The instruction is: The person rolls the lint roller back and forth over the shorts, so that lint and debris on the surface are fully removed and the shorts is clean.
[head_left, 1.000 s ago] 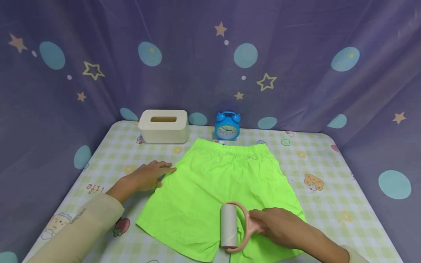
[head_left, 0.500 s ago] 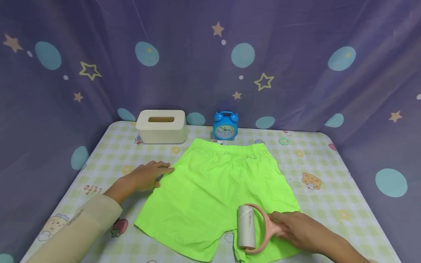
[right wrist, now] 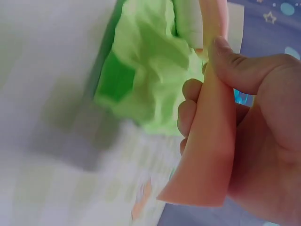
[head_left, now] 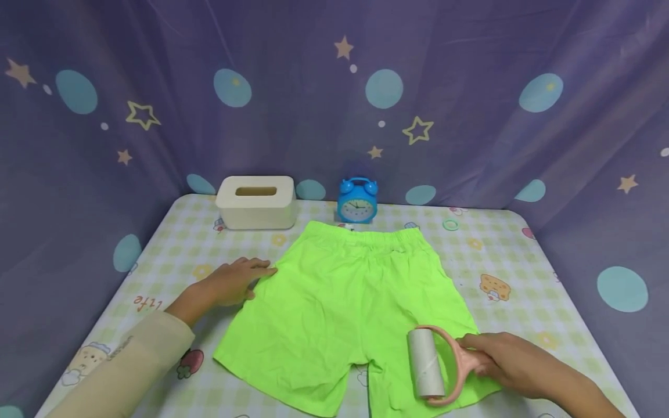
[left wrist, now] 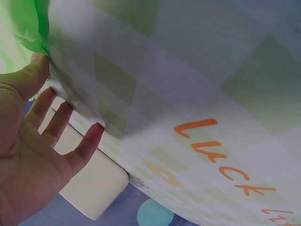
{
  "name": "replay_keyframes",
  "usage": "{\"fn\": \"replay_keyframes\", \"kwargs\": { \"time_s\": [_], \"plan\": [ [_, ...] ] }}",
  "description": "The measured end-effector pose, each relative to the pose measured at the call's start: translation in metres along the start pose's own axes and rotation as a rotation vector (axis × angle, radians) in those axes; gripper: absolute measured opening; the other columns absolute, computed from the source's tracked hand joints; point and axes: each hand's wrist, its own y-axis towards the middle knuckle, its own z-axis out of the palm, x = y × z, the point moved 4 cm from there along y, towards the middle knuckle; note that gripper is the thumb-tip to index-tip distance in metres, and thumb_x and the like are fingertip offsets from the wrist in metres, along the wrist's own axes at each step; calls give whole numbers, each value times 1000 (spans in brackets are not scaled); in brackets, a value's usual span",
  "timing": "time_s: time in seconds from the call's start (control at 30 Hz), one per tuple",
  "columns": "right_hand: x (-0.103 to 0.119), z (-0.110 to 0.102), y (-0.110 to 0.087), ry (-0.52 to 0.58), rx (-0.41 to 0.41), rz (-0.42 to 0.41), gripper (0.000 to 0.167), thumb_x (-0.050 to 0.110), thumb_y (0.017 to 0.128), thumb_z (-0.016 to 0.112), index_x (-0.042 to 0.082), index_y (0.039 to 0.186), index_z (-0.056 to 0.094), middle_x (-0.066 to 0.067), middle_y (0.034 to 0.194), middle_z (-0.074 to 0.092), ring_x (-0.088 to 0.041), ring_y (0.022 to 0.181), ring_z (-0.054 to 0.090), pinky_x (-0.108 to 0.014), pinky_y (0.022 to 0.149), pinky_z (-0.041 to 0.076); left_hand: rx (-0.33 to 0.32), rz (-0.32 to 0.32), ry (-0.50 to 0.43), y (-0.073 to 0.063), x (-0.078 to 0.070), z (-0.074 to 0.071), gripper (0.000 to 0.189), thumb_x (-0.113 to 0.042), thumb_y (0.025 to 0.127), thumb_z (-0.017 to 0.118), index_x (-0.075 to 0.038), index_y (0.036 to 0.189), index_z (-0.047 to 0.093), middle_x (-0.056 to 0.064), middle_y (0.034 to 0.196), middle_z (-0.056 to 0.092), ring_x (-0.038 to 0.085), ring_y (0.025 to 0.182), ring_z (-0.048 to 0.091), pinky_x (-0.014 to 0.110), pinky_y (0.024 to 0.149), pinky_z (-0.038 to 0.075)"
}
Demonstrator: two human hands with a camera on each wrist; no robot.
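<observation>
Neon-green shorts [head_left: 334,307] lie spread on the checked tablecloth, waistband toward the back. My right hand [head_left: 514,363] grips the pink handle of a lint roller [head_left: 427,363], its pale cylinder lying over the right leg of the shorts. Seen from the right wrist, fingers and thumb wrap the flared pink handle [right wrist: 207,150]. My left hand [head_left: 230,283] rests at the left side edge of the shorts, fingers extended. In the left wrist view, the left thumb [left wrist: 35,75] meets the green fabric and the other fingertips touch the cloth.
At the back stand a cream tissue box [head_left: 256,203] and a blue alarm clock [head_left: 358,201]. A small green ring [head_left: 450,224] lies to the right of the clock. A purple patterned curtain [head_left: 313,116] surrounds the table on the back and sides.
My right hand has moved the lint roller rightward, from between the legs onto the right leg of the shorts. The leg's inner edge has shifted. My left hand stays in place.
</observation>
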Motion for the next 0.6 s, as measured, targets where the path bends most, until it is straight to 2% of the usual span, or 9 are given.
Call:
{"fn": "replay_keyframes", "kwargs": {
  "time_s": [0.27, 0.43, 0.6],
  "plan": [
    [-25, -14, -26, 28, 27, -14, 36, 32, 91, 71, 28, 126, 64, 22, 107, 67, 11, 85, 51, -19, 63, 41, -12, 9, 7, 0, 0, -1, 69, -16, 93, 75, -19, 155, 46, 12, 160, 42, 44, 142, 42, 72, 98, 42],
    [-43, -24, -45, 17, 63, 49, 37, 32, 89, 73, 31, 125, 64, 23, 107, 66, 11, 84, 50, -18, 63, 40, -17, 11, 5, 0, -1, -1, 68, -16, 93, 75, -19, 155, 47, 12, 160, 42, 43, 141, 43, 70, 97, 44],
    [-61, -31, -67, 37, 80, 149, 36, 24, 86, 78, 29, 119, 65, 26, 83, 54, 11, 69, 38, -19, 57, 30, -19, 18, 8, -2, 0, -2, 68, -16, 92, 75, -19, 154, 47, 13, 159, 43, 43, 140, 44, 68, 95, 45]
  ]
}}
